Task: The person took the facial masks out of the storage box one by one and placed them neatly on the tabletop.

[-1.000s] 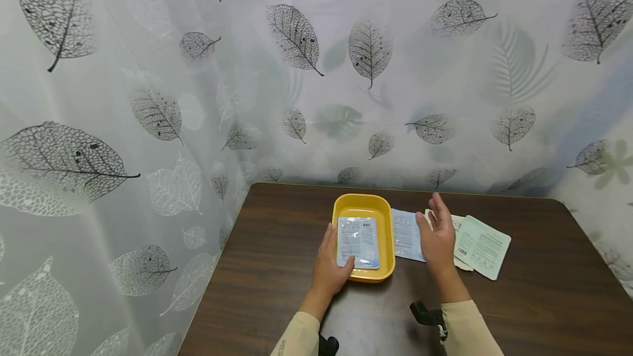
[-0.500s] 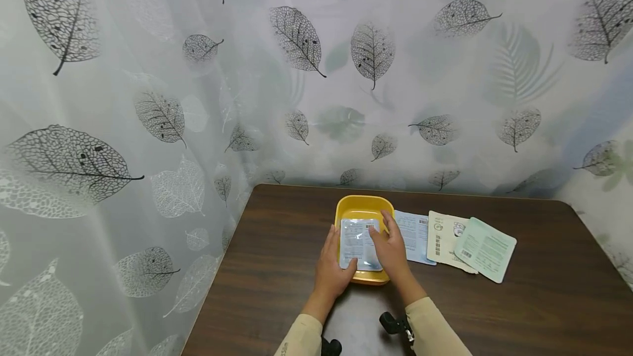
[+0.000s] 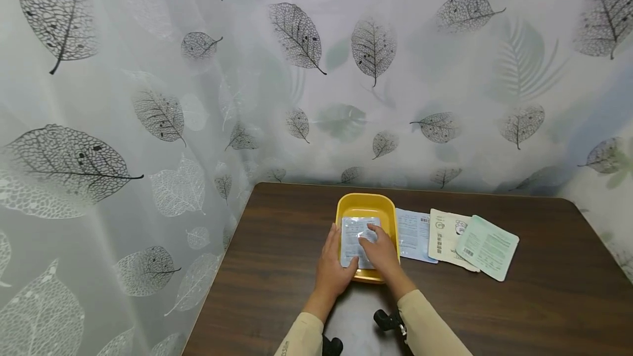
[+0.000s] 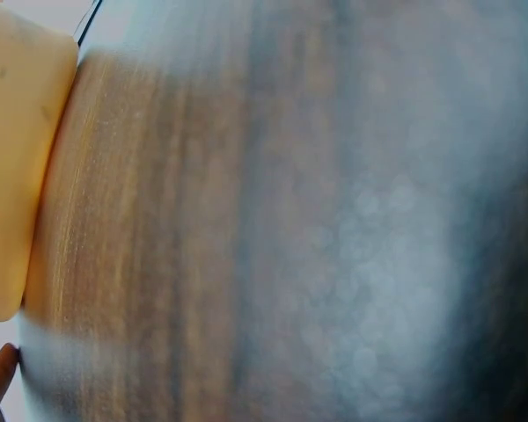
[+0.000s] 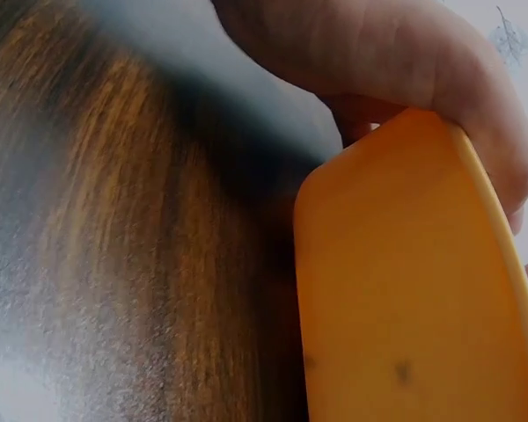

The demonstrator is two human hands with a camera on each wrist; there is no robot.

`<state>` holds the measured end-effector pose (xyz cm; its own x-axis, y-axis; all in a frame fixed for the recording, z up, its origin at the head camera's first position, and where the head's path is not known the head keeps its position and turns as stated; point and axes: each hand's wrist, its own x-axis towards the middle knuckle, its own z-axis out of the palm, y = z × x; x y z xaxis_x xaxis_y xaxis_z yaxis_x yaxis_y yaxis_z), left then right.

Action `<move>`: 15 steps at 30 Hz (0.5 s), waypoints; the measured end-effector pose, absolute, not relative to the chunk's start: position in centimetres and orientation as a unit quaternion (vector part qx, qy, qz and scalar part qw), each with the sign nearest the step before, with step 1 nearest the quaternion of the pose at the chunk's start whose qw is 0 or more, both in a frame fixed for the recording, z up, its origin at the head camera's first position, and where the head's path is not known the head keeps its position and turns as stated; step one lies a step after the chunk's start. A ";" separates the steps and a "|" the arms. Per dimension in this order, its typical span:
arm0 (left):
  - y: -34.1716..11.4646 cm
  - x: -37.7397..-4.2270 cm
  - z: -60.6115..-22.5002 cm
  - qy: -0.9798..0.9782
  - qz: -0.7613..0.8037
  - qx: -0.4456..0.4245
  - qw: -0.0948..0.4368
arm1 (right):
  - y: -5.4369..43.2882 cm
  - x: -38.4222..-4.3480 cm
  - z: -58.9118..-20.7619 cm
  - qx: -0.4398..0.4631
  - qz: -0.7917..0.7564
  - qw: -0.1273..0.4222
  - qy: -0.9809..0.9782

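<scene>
A yellow rectangular tray point(image 3: 365, 200) stands on the table, with a light blue printed sheet mask packet point(image 3: 350, 240) lying flat inside. My left hand point(image 3: 331, 268) holds the tray at its left side, fingers along the outer wall and thumb over the near left part. My right hand point(image 3: 383, 251) reaches over the near right rim, thumb and index finger spread apart on the packet. The right wrist view has this hand point(image 5: 378, 53) bent over the rim of the tray point(image 5: 405, 264). At the left wrist view's edge are the tray wall point(image 4: 22, 167) and fingertips point(image 4: 0, 369).
Right of the tray, a blue packet point(image 3: 414, 238), a cream packet point(image 3: 447, 238) with a cartoon drawing and a green packet point(image 3: 488, 246) lie overlapping in a row. The dark wooden table point(image 3: 277, 235) ends against a leaf-patterned curtain point(image 3: 316, 98).
My right hand has moved left from above the blue and cream packets to the packet in the tray, uncovering the row. My left hand has stayed at the tray's left side.
</scene>
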<state>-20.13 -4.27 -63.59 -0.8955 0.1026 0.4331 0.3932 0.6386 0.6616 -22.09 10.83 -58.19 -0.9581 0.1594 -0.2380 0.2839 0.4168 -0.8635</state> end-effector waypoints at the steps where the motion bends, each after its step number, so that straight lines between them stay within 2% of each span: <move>1: -4.2 -20.1 -63.6 -0.886 -0.403 -0.139 0.180 | 10.9 -22.1 -58.3 0.131 -0.525 0.054 0.839; 9: -3.9 -20.1 -63.4 -0.887 -0.405 -0.141 0.170 | 11.5 -21.6 -58.8 0.095 -0.630 -0.039 0.770; 12: -4.0 -20.1 -63.4 -0.887 -0.404 -0.144 0.173 | 11.6 -21.4 -58.8 0.062 -0.678 -0.050 0.731; 15: -4.0 -20.0 -63.4 -0.885 -0.408 -0.141 0.174 | 11.6 -21.2 -58.7 0.016 -0.708 -0.037 0.706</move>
<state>-20.00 -4.04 -63.43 -0.8993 0.1077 0.4238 0.3922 0.6270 0.6731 -21.23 11.58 -58.73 -0.9967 0.0754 0.0291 -0.0293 -0.0017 -0.9996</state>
